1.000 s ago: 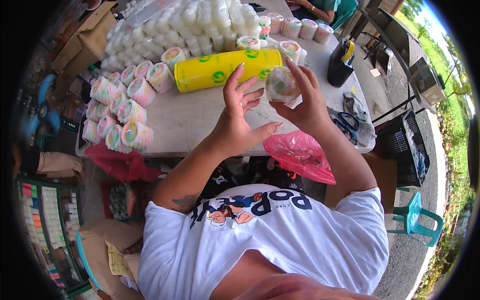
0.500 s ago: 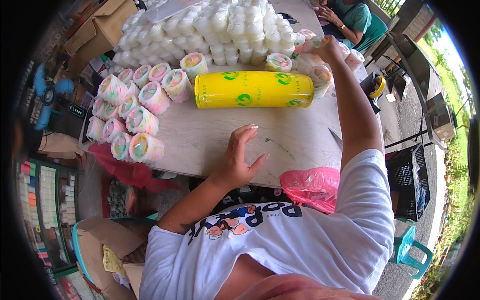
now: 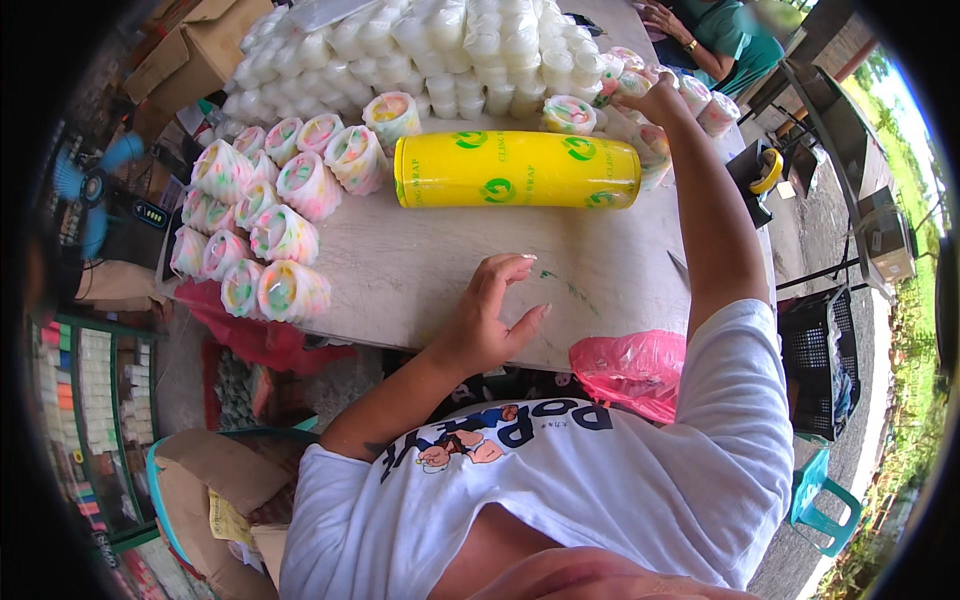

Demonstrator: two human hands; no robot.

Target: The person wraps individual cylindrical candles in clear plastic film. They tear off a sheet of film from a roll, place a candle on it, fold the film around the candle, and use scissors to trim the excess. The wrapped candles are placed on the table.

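My left hand (image 3: 487, 317) hovers over the near part of the table, its thumb and fingers apart and nothing in it. Beyond it lies a thick yellow film roll (image 3: 515, 170) with green marks. Stretched out to the far right, my right hand (image 3: 655, 102) has its fingers bent down on a round bundle (image 3: 631, 84), pink, green and white under clear film; its fingertips are partly hidden. More such bundles (image 3: 720, 114) stand around that hand. Several others form a group on the left, among them one front bundle (image 3: 292, 290).
White plastic cups (image 3: 400, 50) are stacked in film along the back. A pink plastic bag (image 3: 630, 370) hangs at the near edge, with a dark pointed blade (image 3: 678, 266) close by. Another person (image 3: 715, 40) sits at the far right. A blue fan (image 3: 95, 185) stands left.
The view has shifted slightly, so the table things sit a little differently in it. My right hand stays among the far-right bundles, fingers now pointing more to the left. My left hand remains open.
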